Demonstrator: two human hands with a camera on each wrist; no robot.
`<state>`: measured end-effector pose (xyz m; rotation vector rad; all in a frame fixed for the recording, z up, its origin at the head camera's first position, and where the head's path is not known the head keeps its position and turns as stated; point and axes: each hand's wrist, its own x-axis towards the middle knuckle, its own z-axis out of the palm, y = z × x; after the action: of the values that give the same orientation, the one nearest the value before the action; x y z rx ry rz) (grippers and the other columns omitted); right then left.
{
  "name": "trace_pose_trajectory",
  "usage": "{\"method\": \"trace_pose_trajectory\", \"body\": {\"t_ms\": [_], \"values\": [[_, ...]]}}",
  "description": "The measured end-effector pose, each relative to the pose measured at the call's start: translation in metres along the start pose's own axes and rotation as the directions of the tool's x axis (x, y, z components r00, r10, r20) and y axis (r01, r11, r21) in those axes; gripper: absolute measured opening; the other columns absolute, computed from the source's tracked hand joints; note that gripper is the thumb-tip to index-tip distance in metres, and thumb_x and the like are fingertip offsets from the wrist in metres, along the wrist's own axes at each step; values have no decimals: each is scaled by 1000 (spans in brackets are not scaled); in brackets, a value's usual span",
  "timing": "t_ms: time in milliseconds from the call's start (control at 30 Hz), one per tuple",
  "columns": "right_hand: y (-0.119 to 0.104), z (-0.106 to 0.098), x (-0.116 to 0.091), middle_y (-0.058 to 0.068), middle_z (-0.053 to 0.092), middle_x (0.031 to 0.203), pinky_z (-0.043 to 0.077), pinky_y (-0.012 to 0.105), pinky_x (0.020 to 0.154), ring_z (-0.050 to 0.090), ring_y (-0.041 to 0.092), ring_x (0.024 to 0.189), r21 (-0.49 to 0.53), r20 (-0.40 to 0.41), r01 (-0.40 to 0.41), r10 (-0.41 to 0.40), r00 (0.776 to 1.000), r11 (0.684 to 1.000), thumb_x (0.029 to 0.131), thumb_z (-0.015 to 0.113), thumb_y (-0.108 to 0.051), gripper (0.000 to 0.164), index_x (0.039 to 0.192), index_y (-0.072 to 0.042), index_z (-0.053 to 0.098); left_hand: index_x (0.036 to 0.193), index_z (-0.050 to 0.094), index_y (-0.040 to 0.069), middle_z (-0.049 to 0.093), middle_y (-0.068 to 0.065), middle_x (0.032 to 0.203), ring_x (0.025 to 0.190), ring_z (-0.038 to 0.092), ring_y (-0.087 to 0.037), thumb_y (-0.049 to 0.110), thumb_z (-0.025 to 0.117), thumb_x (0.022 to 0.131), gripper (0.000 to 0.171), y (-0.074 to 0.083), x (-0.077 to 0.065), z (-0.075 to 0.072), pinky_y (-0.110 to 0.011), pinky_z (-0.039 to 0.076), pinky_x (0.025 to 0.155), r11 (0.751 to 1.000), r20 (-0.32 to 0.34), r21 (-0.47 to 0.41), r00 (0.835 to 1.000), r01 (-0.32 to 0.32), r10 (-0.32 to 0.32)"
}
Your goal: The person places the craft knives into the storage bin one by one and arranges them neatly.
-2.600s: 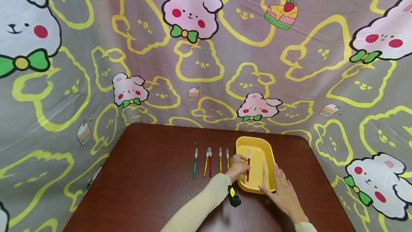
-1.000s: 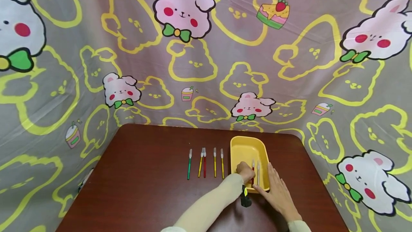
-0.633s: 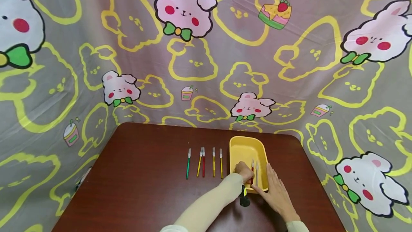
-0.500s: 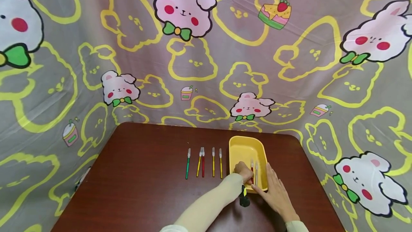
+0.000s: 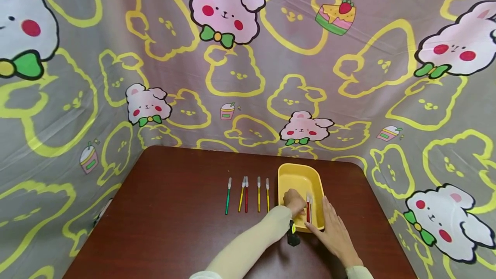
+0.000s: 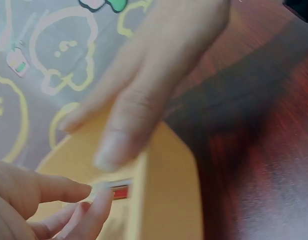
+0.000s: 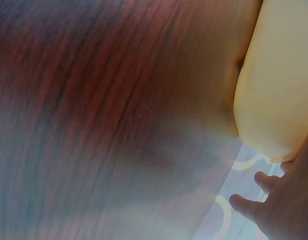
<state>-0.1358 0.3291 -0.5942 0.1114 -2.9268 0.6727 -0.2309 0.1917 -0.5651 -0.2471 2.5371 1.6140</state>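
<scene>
My left hand [image 5: 294, 203] is down inside the yellow tray [image 5: 281, 175], its loosely bent fingers just left of a red capped pen [image 5: 308, 212]. A small gap shows between hand and pen in the head view; in the left wrist view the fingertips [image 6: 101, 197] overlap the pen's end. Close beside the red pen, on its right, lies a pale grey pen [image 5: 311, 214]. With fingers straight, my right hand [image 5: 336, 231] rests along the tray's right outer wall, its thumb at the near rim. The right wrist view shows those fingers beside the tray wall.
Left of the tray several capped pens lie in a row on the dark red-brown table [image 5: 182, 210]: a green pen [image 5: 227, 197], a red pen [image 5: 246, 197] and yellow pens such as this yellow pen [image 5: 259, 197]. A patterned curtain [image 5: 240, 76] stands behind and at both sides.
My left hand has carried the red pen rightward in the tray to beside the grey pen, then let go and drawn slightly left. The right hand has stayed at the tray.
</scene>
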Motion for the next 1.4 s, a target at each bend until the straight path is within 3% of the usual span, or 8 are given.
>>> {"method": "trace_pose_trajectory", "body": {"t_ms": [133, 233, 400, 500, 767, 933, 1167, 1400], "values": [[-1, -1, -1, 28, 21, 171, 26, 74, 116, 26, 53, 153, 10, 0, -3, 3, 1000, 1000, 97, 67, -58, 108, 168, 1, 10, 60, 67, 5, 62, -3, 52, 46, 69, -22, -10, 86, 76, 29, 4, -1, -16, -26, 54, 45, 995, 68, -73, 995, -65, 70], [-1, 0, -1, 28, 20, 171, 26, 73, 116, 26, 53, 153, 8, 4, -8, 8, 1000, 1000, 97, 67, -59, 109, 168, 0, 9, 67, 69, 4, 63, -2, 57, 47, 69, -20, -12, 83, 78, 24, 2, 0, -27, -28, 57, 49, 985, 109, -144, 988, -92, 108], [-1, 0, 0, 28, 21, 170, 27, 73, 116, 26, 53, 153, -6, 2, -6, 6, 1000, 1000, 97, 67, -60, 110, 168, -1, 8, 84, 68, -1, 63, -7, 76, 53, 70, -19, -13, 76, 83, 15, 0, -1, -48, -29, 60, 55, 960, 208, -276, 973, -43, 104], [0, 0, 1, 29, 22, 170, 27, 73, 115, 27, 52, 153, 4, -1, 4, -4, 1000, 1000, 97, 68, -59, 110, 168, 0, 8, 89, 68, -4, 61, -9, 81, 56, 72, -21, -14, 73, 86, 12, 2, -4, -61, -31, 62, 60, 952, 252, -305, 964, -8, 89], [1, -1, 0, 28, 22, 171, 27, 74, 115, 27, 52, 153, -1, -2, -1, 1, 1000, 1000, 97, 67, -60, 109, 168, -1, 9, 93, 75, -5, 67, -8, 66, 57, 71, -16, -10, 73, 83, 12, 8, -12, -83, -30, 62, 62, 954, 195, -299, 978, -13, 75], [0, -2, 0, 28, 22, 170, 26, 74, 115, 26, 52, 153, 14, 1, -6, 6, 1000, 1000, 97, 68, -59, 110, 168, -1, 9, 100, 73, -9, 70, -10, 70, 61, 71, -19, -12, 73, 81, 19, 3, -11, -91, -37, 64, 67, 939, 203, -345, 975, -20, 95], [1, -1, 0, 28, 21, 171, 26, 74, 116, 26, 52, 153, -2, 7, -8, 8, 1000, 1000, 97, 67, -60, 110, 168, -1, 8, 106, 72, -10, 72, -10, 79, 69, 73, -24, -11, 72, 85, 22, 0, -7, -110, -34, 63, 67, 917, 211, -399, 971, -19, 112], [0, -1, 1, 26, 20, 172, 26, 73, 116, 25, 52, 153, 3, 13, -11, 11, 1000, 1000, 96, 68, -60, 111, 169, -2, 7, 104, 70, -14, 73, -12, 80, 69, 72, -23, -13, 70, 83, 21, -11, -6, -125, -46, 64, 74, 902, 165, -431, 979, -39, 122]]}}
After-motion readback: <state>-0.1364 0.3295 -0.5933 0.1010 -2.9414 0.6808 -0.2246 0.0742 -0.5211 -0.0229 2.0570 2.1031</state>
